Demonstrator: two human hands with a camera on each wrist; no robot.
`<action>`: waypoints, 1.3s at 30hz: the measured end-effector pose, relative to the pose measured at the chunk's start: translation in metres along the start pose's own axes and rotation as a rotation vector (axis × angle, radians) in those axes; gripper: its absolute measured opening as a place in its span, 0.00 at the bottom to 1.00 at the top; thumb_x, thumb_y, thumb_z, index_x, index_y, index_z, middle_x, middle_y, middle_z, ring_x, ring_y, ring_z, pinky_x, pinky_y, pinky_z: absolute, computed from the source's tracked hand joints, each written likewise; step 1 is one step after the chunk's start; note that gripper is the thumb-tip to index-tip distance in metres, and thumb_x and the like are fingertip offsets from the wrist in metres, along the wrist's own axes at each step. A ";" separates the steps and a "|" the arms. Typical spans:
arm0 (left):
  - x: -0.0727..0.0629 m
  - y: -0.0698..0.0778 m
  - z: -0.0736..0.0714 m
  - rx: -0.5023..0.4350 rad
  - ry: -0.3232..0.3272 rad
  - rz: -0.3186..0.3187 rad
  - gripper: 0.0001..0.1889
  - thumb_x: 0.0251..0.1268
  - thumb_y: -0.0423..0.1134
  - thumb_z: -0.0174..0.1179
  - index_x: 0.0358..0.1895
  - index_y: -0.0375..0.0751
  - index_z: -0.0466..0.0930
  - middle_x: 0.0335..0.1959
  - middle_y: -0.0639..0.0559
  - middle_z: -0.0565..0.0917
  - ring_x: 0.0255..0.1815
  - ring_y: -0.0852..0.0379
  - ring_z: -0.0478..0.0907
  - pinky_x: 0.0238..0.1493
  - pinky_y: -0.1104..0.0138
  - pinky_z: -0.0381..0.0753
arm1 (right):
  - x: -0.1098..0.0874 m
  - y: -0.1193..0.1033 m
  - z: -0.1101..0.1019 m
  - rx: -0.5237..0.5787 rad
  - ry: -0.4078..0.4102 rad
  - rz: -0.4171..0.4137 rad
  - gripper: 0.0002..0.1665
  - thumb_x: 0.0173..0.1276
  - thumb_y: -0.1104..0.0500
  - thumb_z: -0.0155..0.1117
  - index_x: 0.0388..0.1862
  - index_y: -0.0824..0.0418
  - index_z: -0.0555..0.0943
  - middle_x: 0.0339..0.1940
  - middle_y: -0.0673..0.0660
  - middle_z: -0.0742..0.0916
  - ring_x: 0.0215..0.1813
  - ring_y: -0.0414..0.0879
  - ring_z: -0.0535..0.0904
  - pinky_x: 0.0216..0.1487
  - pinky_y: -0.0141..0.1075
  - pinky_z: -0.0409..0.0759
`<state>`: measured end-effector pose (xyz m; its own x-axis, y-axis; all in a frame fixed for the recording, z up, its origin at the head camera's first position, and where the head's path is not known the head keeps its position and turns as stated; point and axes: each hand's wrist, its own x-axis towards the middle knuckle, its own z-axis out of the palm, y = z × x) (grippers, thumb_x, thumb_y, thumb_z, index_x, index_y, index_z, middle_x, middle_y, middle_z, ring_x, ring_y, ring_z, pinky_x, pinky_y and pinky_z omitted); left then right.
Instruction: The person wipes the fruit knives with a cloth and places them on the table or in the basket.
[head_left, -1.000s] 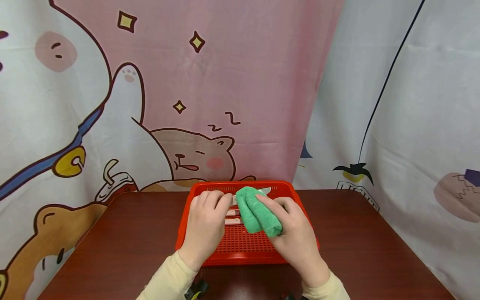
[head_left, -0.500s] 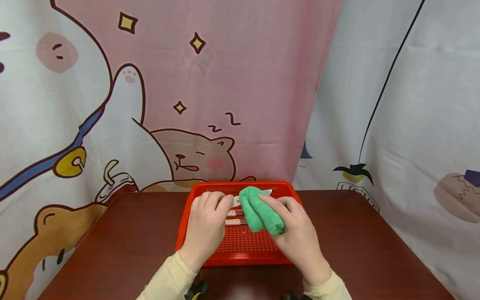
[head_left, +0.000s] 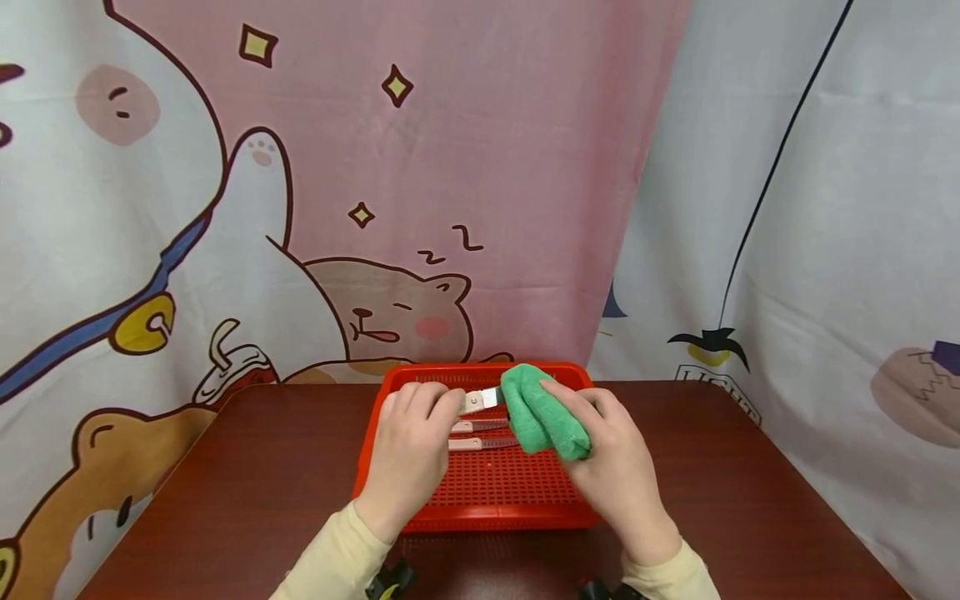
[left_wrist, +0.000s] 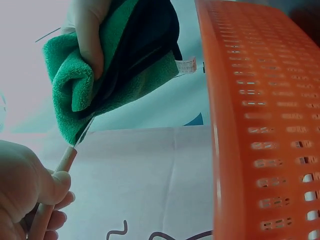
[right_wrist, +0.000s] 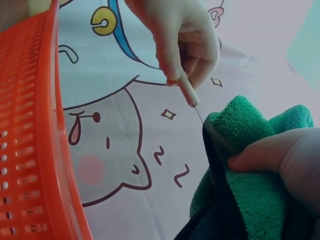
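Observation:
My left hand point(head_left: 412, 446) grips a knife point(head_left: 473, 403) by its pale handle, blade pointing right, above a red plastic basket point(head_left: 495, 518). A short stretch of blade shows beside the handle, and the rest is hidden in a folded green cloth point(head_left: 534, 408). My right hand point(head_left: 611, 467) pinches that cloth around the blade, thumb point(right_wrist: 250, 157) pressed on its fluffy side. In the left wrist view the cloth's dark edging and a small white tag point(left_wrist: 187, 65) hang away from the knife. Two more pale-handled knives point(head_left: 467, 445) lie side by side in the basket.
The basket, with perforated floor and walls, stands on a dark brown table point(head_left: 262, 467). Behind the table hangs a curtain point(head_left: 525, 167) with cartoon animals. Black wrist straps point(head_left: 393, 579) show at the sleeves.
My right hand has slid the cloth rightward along the blade, away from the handle. More of the blade near the handle shows, while the tip is now covered. My left hand stays nearly still.

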<state>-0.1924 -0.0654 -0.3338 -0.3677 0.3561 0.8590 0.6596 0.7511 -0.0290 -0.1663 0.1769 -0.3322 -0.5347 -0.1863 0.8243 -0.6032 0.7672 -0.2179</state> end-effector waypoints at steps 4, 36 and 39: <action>0.000 0.000 0.000 -0.009 0.003 -0.004 0.14 0.56 0.24 0.67 0.43 0.40 0.79 0.38 0.47 0.79 0.37 0.48 0.74 0.33 0.57 0.72 | 0.000 0.003 -0.002 -0.006 0.009 -0.001 0.49 0.36 0.80 0.73 0.61 0.50 0.81 0.41 0.58 0.80 0.43 0.52 0.79 0.38 0.47 0.79; 0.021 -0.018 -0.008 -0.184 -0.083 0.034 0.12 0.55 0.26 0.70 0.40 0.41 0.78 0.34 0.50 0.79 0.33 0.50 0.73 0.35 0.59 0.73 | -0.015 0.039 -0.043 -0.096 -0.016 0.145 0.50 0.37 0.80 0.75 0.62 0.50 0.81 0.44 0.59 0.80 0.44 0.52 0.77 0.36 0.50 0.75; 0.028 -0.022 -0.007 -0.221 -0.116 0.054 0.13 0.54 0.25 0.70 0.38 0.40 0.78 0.33 0.51 0.80 0.33 0.51 0.73 0.35 0.60 0.73 | -0.020 0.045 -0.048 -0.110 -0.023 0.163 0.50 0.37 0.79 0.75 0.62 0.50 0.81 0.44 0.59 0.80 0.44 0.52 0.77 0.35 0.50 0.74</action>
<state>-0.2126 -0.0762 -0.3059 -0.3927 0.4631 0.7945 0.8028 0.5941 0.0505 -0.1542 0.2448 -0.3334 -0.6344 -0.0668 0.7701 -0.4395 0.8507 -0.2883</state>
